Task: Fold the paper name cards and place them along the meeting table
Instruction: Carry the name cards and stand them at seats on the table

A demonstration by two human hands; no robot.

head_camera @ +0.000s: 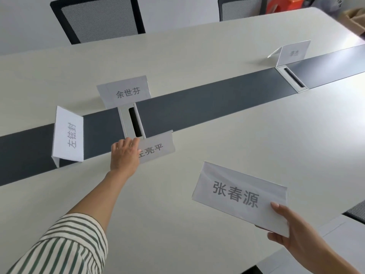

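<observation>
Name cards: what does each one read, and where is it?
"张春源": held card, in the right hand.
"余世芬": upright card beyond the dark strip.
"左铉封": sideways card on the strip.
"亮平", first character covered by the left hand: near card.
Distant card: too blurred to read.

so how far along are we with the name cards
Done: three folded white paper name cards stand on the white meeting table: the far right card, the middle card beyond the dark grey centre strip, the left card on the strip. In hand: the left hand is on a fourth card at the strip's near edge; I can't tell its grip. Left: the fifth card, held by the right hand, unplaced.
</observation>
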